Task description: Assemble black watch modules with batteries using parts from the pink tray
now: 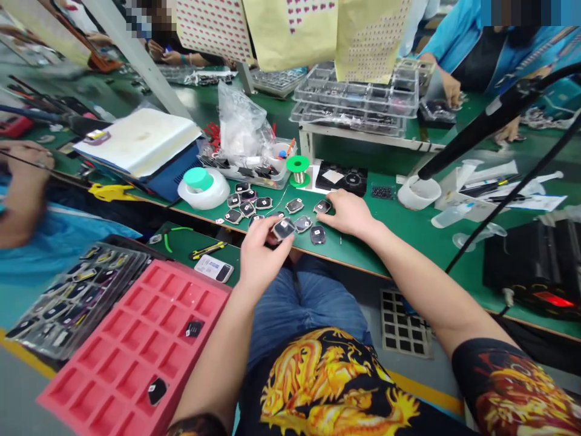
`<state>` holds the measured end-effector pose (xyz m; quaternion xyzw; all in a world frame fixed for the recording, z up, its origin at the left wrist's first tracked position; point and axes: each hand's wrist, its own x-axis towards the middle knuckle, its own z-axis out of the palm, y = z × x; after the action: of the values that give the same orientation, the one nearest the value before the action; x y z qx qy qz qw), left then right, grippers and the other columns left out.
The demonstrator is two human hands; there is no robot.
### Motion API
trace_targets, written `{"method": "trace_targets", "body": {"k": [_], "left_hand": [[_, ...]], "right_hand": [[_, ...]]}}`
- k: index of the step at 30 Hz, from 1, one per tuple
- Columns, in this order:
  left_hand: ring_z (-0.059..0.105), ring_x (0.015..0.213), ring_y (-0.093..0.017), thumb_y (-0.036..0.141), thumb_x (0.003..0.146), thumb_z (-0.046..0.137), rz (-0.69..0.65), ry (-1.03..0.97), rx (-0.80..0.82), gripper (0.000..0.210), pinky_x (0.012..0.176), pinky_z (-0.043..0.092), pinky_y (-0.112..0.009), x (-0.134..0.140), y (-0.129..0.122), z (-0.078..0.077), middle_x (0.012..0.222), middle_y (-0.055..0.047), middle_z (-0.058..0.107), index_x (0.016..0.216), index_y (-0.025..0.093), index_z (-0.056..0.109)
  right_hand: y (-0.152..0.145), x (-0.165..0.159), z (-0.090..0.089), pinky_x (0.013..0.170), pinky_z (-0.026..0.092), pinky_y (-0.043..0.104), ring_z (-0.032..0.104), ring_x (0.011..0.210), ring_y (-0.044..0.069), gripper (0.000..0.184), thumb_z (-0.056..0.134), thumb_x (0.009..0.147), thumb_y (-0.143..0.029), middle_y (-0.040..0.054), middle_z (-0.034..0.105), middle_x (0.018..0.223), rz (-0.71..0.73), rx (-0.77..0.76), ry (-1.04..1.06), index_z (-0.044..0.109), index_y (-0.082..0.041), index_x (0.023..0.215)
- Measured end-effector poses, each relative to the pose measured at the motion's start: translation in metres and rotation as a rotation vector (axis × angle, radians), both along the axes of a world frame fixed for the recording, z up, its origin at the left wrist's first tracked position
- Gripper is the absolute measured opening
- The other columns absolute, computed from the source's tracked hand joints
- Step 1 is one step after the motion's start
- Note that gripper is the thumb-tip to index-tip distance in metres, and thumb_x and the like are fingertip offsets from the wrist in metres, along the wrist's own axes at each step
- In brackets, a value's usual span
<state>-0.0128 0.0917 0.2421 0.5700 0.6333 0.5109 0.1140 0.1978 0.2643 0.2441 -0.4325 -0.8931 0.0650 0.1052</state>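
Observation:
My left hand [261,251] grips a small dark watch module [284,228] between thumb and fingers, just above the table's front edge. The module is squarish with rounded corners and a small white label. On the green table, my right hand [351,212] has its thumb and fingertips around the edge of another watch module [322,207]. Between and beside the hands lie more such modules, among them one with a label [302,224] and one near the edge [318,235]. A further group [247,209] lies to the left.
A pink foam tray [175,300] at lower left holds two dark pieces. Behind the modules stand a green solder spool [298,163], a round white container [204,194] and a cluttered clear bin [267,175]. A black arm [476,127] slants in from the right. Co-workers sit opposite and left.

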Motion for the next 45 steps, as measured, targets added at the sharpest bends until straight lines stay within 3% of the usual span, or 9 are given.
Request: {"method": "trace_targets", "body": {"k": [6,10,29,34,36,38,42,43,45], "left_hand": [[0.064,0.104,-0.029,0.018,0.090,0.078,0.014,0.312,-0.027,0.028,0.098,0.052,-0.042,0.020,0.106,-0.002,0.108,-0.012,0.067,0.118,0.015,0.074],[0.061,0.116,-0.034,0.024,0.096,0.072,0.086,0.590,-0.215,0.023,0.103,0.050,-0.045,0.032,0.140,0.001,0.119,-0.018,0.071,0.115,0.011,0.074],[0.064,0.116,-0.034,0.023,0.104,0.061,0.020,0.743,-0.461,0.022,0.093,0.050,-0.043,0.047,0.139,0.021,0.115,-0.019,0.078,0.114,0.010,0.076],[0.062,0.117,-0.035,0.024,0.106,0.058,0.072,0.719,-0.299,0.025,0.095,0.050,-0.046,0.060,0.113,0.025,0.118,-0.020,0.074,0.119,0.008,0.072],[0.062,0.116,-0.033,0.029,0.108,0.057,-0.028,0.603,-0.193,0.026,0.098,0.050,-0.045,0.067,0.085,0.027,0.118,-0.018,0.074,0.117,0.011,0.073],[0.065,0.109,-0.027,0.038,0.110,0.058,-0.281,0.390,-0.121,0.029,0.099,0.050,-0.040,0.072,0.051,0.021,0.111,-0.012,0.076,0.110,0.016,0.076],[0.067,0.083,-0.015,0.055,0.102,0.072,-1.040,0.024,-0.299,0.034,0.084,0.051,-0.026,0.067,-0.017,-0.031,0.089,-0.001,0.077,0.101,0.022,0.082],[0.068,0.081,-0.013,0.055,0.101,0.072,-1.108,0.015,-0.427,0.034,0.079,0.050,-0.024,0.063,-0.030,-0.052,0.087,-0.001,0.077,0.097,0.023,0.083],[0.072,0.082,-0.013,0.052,0.101,0.071,-0.925,0.092,-0.776,0.030,0.075,0.049,-0.022,0.057,-0.050,-0.097,0.092,0.000,0.080,0.102,0.024,0.084]], "right_hand": [[0.002,0.003,-0.007,0.082,0.048,0.038,0.066,0.100,0.031,0.041,0.068,0.098,-0.051,0.0157,0.069,0.108,0.020,0.052,-0.010,0.076,-0.015,0.116],[0.007,0.005,-0.014,0.080,0.048,0.037,0.065,0.093,0.028,0.036,0.069,0.095,-0.044,0.0132,0.068,0.105,0.029,0.075,0.010,0.077,-0.016,0.116],[0.018,0.002,-0.034,0.083,0.049,0.040,0.065,0.093,0.030,0.044,0.065,0.100,-0.054,0.0109,0.068,0.097,0.044,0.145,0.148,0.079,-0.017,0.120],[0.020,0.002,-0.038,0.083,0.049,0.041,0.064,0.095,0.030,0.039,0.062,0.098,-0.042,0.0114,0.069,0.100,0.040,0.129,0.171,0.076,-0.018,0.126],[0.020,0.003,-0.040,0.085,0.050,0.042,0.064,0.098,0.031,0.041,0.060,0.097,-0.036,0.0122,0.069,0.104,0.057,0.107,0.177,0.074,-0.017,0.131],[0.020,0.003,-0.042,0.086,0.051,0.043,0.065,0.100,0.031,0.042,0.063,0.097,-0.039,0.0118,0.070,0.106,0.050,0.093,0.195,0.073,-0.018,0.132],[0.019,0.000,-0.042,0.087,0.053,0.044,0.066,0.103,0.032,0.046,0.073,0.094,-0.052,0.0092,0.071,0.104,-0.005,0.105,0.247,0.075,-0.020,0.128],[0.018,0.000,-0.042,0.086,0.053,0.044,0.067,0.103,0.032,0.046,0.074,0.094,-0.052,0.0089,0.072,0.104,-0.005,0.100,0.256,0.075,-0.021,0.128],[0.017,0.000,-0.042,0.086,0.054,0.044,0.067,0.103,0.032,0.048,0.075,0.093,-0.050,0.0087,0.072,0.105,0.004,0.085,0.275,0.074,-0.021,0.130]]}}
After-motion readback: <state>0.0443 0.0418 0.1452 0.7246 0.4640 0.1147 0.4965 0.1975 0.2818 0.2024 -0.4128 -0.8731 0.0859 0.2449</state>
